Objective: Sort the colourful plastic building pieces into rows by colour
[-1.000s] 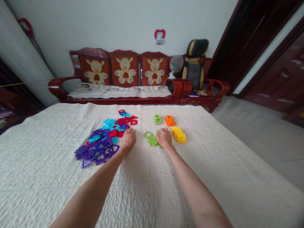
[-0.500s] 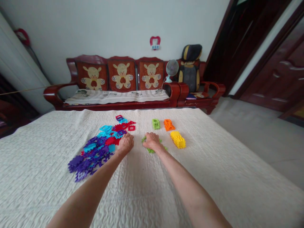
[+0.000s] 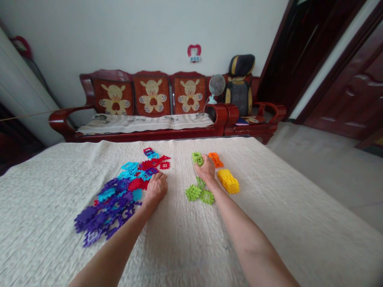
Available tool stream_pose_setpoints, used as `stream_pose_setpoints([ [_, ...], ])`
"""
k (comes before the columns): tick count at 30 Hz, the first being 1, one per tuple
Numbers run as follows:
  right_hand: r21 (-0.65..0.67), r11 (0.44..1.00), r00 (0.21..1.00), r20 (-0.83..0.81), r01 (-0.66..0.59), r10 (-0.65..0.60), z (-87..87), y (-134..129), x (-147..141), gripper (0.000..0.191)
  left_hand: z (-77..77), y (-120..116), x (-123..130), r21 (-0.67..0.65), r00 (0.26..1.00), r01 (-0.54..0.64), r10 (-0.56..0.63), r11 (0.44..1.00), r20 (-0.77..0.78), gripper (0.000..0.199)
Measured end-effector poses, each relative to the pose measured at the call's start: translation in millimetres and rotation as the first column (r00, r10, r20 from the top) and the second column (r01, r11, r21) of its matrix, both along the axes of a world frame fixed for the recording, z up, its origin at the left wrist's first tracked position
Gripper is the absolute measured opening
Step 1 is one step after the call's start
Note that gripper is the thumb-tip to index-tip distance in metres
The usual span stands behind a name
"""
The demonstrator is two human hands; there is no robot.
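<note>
We read no writing on any piece. Our right hand reaches forward, its fingers curled on a green block, a small lattice cube of lime plastic held just left of the orange block and beyond the yellow block. Loose green tiles lie flat beside the wrist. Our left hand rests on the bedspread, fingers bent loosely at the edge of the purple, blue and red tile pile; we cannot tell whether they grip a tile.
</note>
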State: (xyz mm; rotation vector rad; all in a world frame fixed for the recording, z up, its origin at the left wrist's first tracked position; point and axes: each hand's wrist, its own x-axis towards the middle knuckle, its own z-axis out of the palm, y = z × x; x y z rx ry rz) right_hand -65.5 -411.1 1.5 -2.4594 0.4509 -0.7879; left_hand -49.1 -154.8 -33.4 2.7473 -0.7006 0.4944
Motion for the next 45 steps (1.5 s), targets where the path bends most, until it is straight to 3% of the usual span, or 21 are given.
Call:
stream_pose_setpoints([
  [7, -0.071, 0.996, 0.994, 0.103, 0.048, -0.04, -28.3, 0, 14, 0.051, 0.6, 0, -1, 0.013, 1.0, -0.009, 0.009, 1.0, 0.006, 0.029],
  [10, -0.056, 0.997, 0.996, 0.081, 0.052, -0.047, -27.1, 0, 12, 0.051, 0.4, 0, -1, 0.015, 1.0, -0.009, 0.009, 1.0, 0.002, 0.029],
  [15, -0.022, 0.999, 0.997, 0.071, 0.039, -0.037, -11.1, 1, -1, 0.046, 5.8, -1, -4, 0.023, 1.0, -0.018, 0.019, 1.0, -0.018, 0.029],
  [20, 0.023, 0.994, 0.994, 0.007, -0.109, 0.109, 0.0, -6, -30, 0.031, 14.8, -2, -10, 0.059, 0.998, -0.026, 0.029, 0.998, -0.053, 0.028],
  [27, 0.059, 0.933, 0.926, -0.111, -0.355, 0.36, -5.1, 1, -96, 0.024, 19.2, -9, -12, 0.173, 0.991, -0.04, 0.061, 0.984, -0.123, 0.032],
  [33, -0.076, 0.854, 0.845, -0.214, -0.515, 0.491, -3.1, 20, -121, 0.035, 14.5, -12, -20, 0.017, 0.987, -0.073, 0.075, 0.997, -0.14, 0.032],
  [40, -0.119, 0.836, 0.834, -0.224, -0.536, 0.503, -3.4, 18, -121, 0.019, 12.5, -11, -22, -0.003, 0.99, -0.078, 0.077, 0.997, -0.119, 0.032],
  [45, -0.126, 0.9, 0.903, -0.167, -0.417, 0.395, 0.5, 8, -99, 0.03, 6.1, -10, -18, -0.019, 0.993, -0.065, 0.062, 0.998, -0.099, 0.032],
])
